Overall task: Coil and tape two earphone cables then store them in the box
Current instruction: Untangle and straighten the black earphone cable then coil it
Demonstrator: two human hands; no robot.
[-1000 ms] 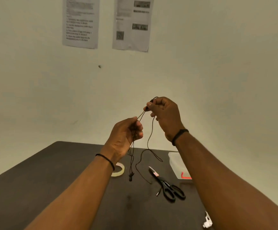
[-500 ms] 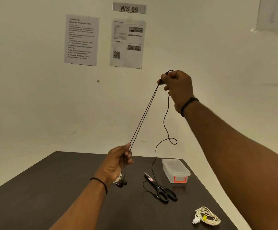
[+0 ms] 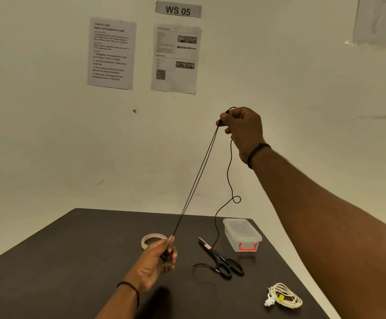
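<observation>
A black earphone cable is stretched taut between my two hands. My right hand is raised in front of the wall and pinches the cable where it splits. My left hand is low over the table and grips the earbud ends. The cable's long tail hangs from my right hand with a small loop and ends on the table by the scissors. A white earphone cable, coiled and bound with yellow tape, lies at the front right. A clear plastic box with a red latch stands closed at the back right.
Black scissors lie on the dark table left of the box. A roll of clear tape sits just behind my left hand. Printed sheets and a "WS 05" sign hang on the wall behind.
My hands have pulled apart: the right rose toward the wall, the left dropped toward the table, stretching the black cable straight between them. The view tilted up and back.
</observation>
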